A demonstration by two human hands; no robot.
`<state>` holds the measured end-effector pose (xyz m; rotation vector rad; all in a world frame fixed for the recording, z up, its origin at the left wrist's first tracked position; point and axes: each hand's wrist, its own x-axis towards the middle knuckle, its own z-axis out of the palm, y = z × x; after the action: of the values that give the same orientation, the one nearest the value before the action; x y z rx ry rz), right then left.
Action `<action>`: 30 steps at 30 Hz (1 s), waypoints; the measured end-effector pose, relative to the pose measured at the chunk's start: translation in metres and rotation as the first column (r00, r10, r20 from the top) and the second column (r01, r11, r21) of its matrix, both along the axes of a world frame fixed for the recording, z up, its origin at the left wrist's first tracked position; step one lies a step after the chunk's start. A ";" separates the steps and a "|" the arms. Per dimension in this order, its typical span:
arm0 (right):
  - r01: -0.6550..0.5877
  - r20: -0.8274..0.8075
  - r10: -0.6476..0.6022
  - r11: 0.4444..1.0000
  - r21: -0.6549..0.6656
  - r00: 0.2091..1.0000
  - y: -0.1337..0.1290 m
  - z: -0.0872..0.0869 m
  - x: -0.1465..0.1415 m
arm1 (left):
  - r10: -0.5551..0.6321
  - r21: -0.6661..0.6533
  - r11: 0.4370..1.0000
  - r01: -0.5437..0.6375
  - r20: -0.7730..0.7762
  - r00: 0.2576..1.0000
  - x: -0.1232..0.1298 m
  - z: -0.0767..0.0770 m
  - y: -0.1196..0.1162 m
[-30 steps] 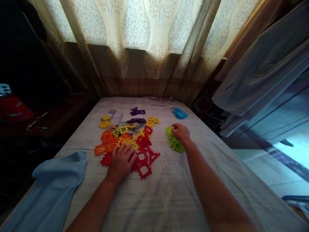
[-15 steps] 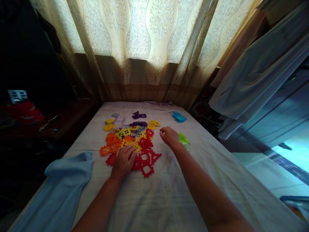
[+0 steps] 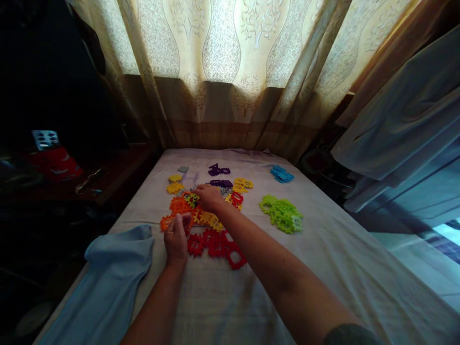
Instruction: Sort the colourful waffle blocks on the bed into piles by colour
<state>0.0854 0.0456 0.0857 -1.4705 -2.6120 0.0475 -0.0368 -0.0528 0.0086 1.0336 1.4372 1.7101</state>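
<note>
Several flat plastic interlocking pieces with notched edges lie in a mixed pile on the bed. My right hand [image 3: 210, 197] reaches across to the pile's middle, its fingertips closed on a lime green interlocking piece [image 3: 190, 199]. At the pile's near left side, my left hand [image 3: 177, 239] is raised on edge, fingers apart, beside orange pieces [image 3: 179, 205] and red pieces [image 3: 215, 243]. Yellow pieces [image 3: 212, 221] show between the orange and red ones. My right forearm covers part of the pile's right side.
Separate groups lie around the pile: lime green pieces [image 3: 282, 213] at right, blue pieces [image 3: 281, 174] at back right, purple pieces [image 3: 219, 170] at the back, yellow pieces [image 3: 175, 187] at left. A light blue cloth [image 3: 115, 258] lies on the bed's left edge. A curtain [image 3: 219, 115] hangs behind.
My right hand has moved left from beside the lime green group into the pile. My left hand has lifted off the pieces and turned on edge. The view has shifted left.
</note>
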 end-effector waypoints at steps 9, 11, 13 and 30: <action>-0.103 0.153 0.090 0.992 0.079 0.984 0.017 -0.006 -0.007 | -0.006 0.001 1.000 0.006 -0.021 1.000 0.007 0.005 -0.003; -0.089 0.152 0.074 0.992 0.094 0.986 0.017 -0.003 -0.002 | -0.001 -0.007 1.000 0.001 -0.037 0.999 0.007 0.006 -0.003; -0.036 0.142 0.022 0.994 0.099 0.990 0.016 0.001 0.007 | -0.001 -0.017 1.000 0.000 -0.053 0.999 0.007 0.007 -0.003; 0.806 -0.078 -0.802 0.585 0.095 0.592 -0.101 -0.010 0.235 | -0.031 -0.041 0.999 0.023 -0.192 0.981 0.005 0.012 -0.001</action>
<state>0.3200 -0.0556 0.0754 -2.4175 -1.6220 -0.1881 -0.0321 -0.0543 0.0204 1.2192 1.5628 1.5918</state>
